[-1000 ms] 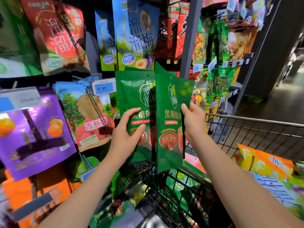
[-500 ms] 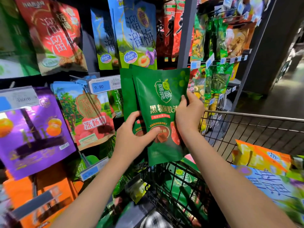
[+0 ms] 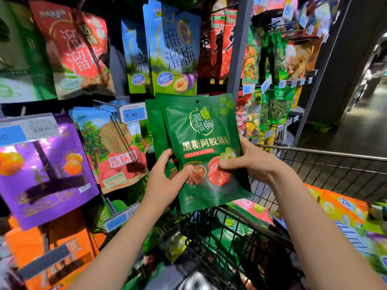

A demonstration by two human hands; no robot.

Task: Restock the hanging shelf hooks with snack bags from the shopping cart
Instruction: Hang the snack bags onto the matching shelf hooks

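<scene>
Above the shopping cart, left hand and right hand pinch the green snack bags upright, probably squaring hang holes.

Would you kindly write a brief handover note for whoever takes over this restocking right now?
Left hand: grips the green bags low on their left side, thumb on the front bag.
Right hand: pinches the front bag's right edge.
Bags: upright before the shelf, above the shopping cart; the front bag's hang hole is on no hook.
Done: bags raised to the shelf.
Left: hook them, then the orange bag and others in the cart.
</scene>
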